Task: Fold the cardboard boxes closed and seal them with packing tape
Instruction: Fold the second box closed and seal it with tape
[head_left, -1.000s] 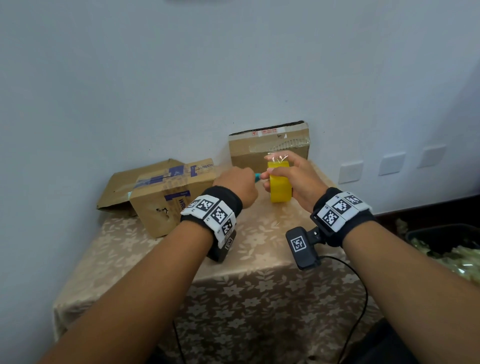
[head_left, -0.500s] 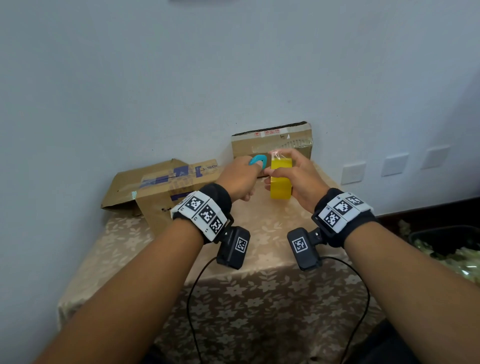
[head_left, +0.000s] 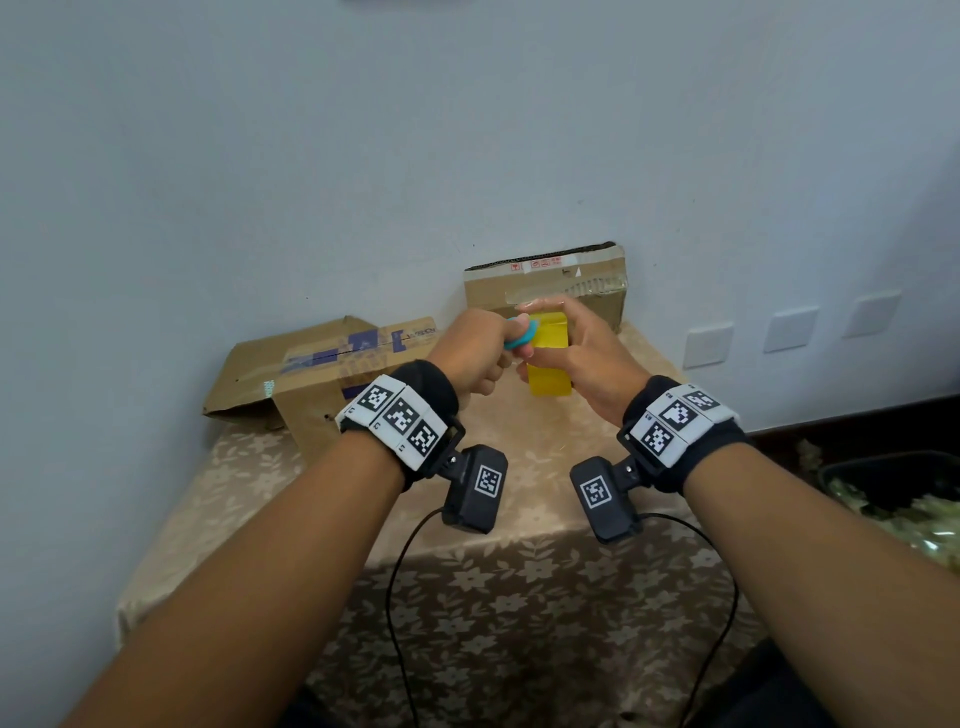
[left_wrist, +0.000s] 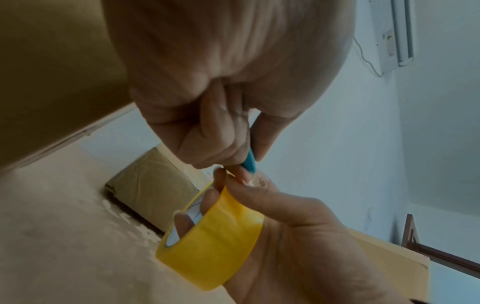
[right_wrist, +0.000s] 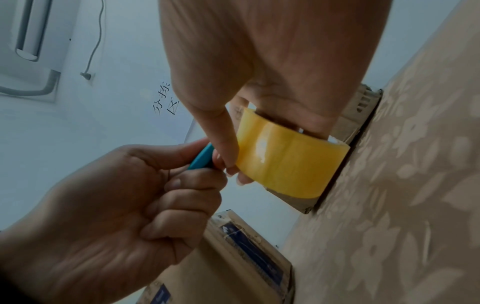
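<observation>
Head view: the right hand grips a yellow roll of packing tape above the floral-clothed table; the left hand clasps a small teal plastic tool against it. Two brown cardboard boxes stand behind.

Left wrist view: fingers pass through the roll's core.

Right wrist view: the tool meets the right thumb tip.

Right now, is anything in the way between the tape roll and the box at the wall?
Nothing visible is. The right hand holds the tape roll just in front of the box. The left hand grips a blue tool at the roll's left side.
</observation>
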